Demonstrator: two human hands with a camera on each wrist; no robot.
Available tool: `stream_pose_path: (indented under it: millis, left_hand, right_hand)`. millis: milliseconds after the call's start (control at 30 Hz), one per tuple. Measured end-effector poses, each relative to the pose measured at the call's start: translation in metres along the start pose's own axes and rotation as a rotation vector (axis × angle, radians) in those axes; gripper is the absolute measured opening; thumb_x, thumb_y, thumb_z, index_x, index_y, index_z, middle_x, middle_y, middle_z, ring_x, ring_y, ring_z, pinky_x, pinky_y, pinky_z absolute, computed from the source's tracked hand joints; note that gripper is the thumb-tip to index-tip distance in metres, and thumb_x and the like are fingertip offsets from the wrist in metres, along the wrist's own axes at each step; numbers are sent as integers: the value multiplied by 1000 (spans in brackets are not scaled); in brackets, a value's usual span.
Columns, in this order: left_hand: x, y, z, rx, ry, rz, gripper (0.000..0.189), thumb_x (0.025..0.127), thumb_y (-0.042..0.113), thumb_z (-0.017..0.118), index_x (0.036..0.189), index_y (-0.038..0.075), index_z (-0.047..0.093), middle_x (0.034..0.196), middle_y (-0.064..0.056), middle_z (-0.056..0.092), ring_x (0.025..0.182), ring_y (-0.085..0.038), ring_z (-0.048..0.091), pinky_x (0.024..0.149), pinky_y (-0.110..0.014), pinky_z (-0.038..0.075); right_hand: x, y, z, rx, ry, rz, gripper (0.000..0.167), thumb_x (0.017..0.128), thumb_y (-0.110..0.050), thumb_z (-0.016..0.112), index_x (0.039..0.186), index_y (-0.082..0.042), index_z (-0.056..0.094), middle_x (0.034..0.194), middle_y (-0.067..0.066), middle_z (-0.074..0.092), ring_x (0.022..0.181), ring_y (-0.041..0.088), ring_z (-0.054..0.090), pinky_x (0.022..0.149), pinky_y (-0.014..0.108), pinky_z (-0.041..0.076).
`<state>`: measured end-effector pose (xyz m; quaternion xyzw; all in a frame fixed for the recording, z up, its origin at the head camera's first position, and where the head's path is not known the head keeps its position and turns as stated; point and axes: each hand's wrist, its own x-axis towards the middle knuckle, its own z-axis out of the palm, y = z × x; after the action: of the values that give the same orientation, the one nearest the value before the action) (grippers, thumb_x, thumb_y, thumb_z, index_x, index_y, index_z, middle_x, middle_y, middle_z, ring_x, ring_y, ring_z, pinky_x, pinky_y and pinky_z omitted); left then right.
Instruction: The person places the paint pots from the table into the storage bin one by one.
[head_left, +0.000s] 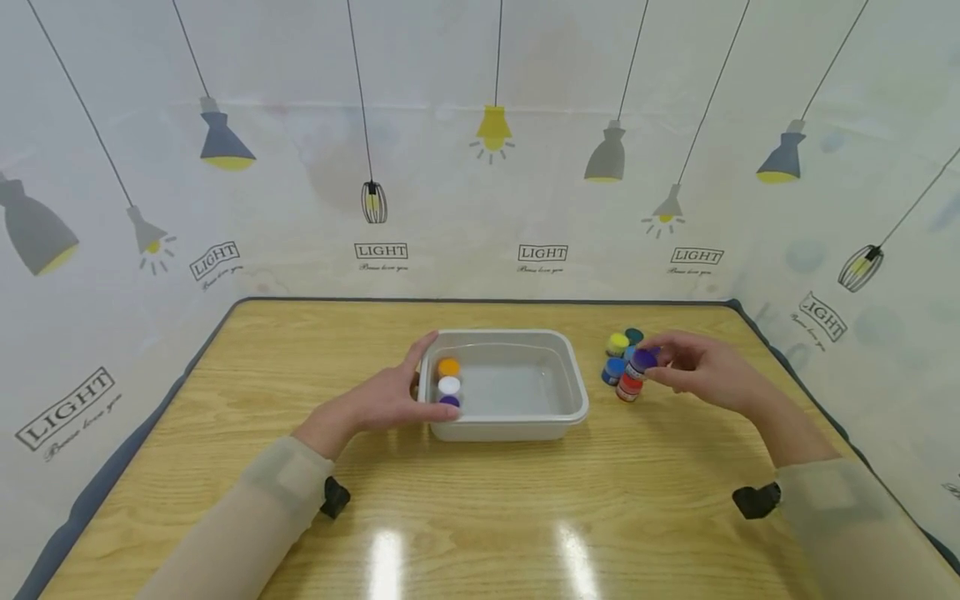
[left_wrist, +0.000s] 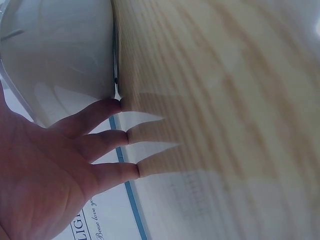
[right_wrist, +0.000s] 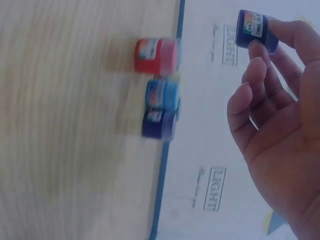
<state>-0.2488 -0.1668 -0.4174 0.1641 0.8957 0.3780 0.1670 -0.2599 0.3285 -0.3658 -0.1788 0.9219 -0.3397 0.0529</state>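
My left hand (head_left: 386, 398) rests against the left end of a white plastic tub (head_left: 510, 431). Its thumb lies over the near rim, a finger reaches the far corner, and the other fingers (left_wrist: 112, 172) stretch straight down to the table. Orange-lidded (head_left: 448, 367), white-lidded (head_left: 449, 386) and purple-lidded (head_left: 449, 402) paint jars line the tub's left side, the last partly behind my thumb. My right hand (head_left: 701, 367) pinches a dark purple paint jar (right_wrist: 254, 31) between thumb and fingertips, raised above a red paint jar (head_left: 629, 387).
Around the red jar stand a blue paint jar (head_left: 612, 370), a yellow-lidded jar (head_left: 617, 344) and a dark green-lidded jar (head_left: 633, 336); others are partly hidden by my right hand. The wooden table (head_left: 480, 508) ends at a wall covering (head_left: 450, 275) printed with lamps.
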Motion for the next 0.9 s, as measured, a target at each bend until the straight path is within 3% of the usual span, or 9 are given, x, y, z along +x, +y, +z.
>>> stream_pose_path:
  millis: [300,500,567,667,900]
  left_hand:
    - [0,-1,1,6,4,-6,131,86,72,83,176,42,-7,153,-23,63,133,-33,65,118,-58,47]
    - [2,-3,1,3,3,4,130,86,71,83,176,43,-7,149,-22,65,128,-30,66,114,-56,49]
    - [2,-3,1,2,4,6,131,86,71,84,176,43,-7,149,-21,66,127,-29,67,113,-55,50]
    - [1,-3,1,1,2,7,130,86,71,84,176,43,-7,148,-21,66,126,-29,67,113,-55,50]
    - [2,-3,1,4,4,8,131,85,71,84,176,42,-6,149,-21,65,129,-30,66,116,-57,49]
  right_hand:
    - [21,-46,17,47,-77,-97,37,103,-25,80,138,-20,71,104,5,70,82,15,63,68,30,53]
    - [35,-70,32,170,-176,-101,35,104,-21,79,138,-19,70,102,14,68,62,23,58,55,34,52]
    - [40,-75,37,175,-201,-103,35,104,-22,78,138,-20,70,104,14,68,57,28,56,49,35,51]
    - [49,-83,45,137,-208,-119,35,104,-26,78,138,-24,70,106,9,70,62,31,56,45,33,46]
    - [73,-98,70,82,-199,-206,34,104,-23,79,137,-23,72,104,3,72,82,24,63,70,31,52]
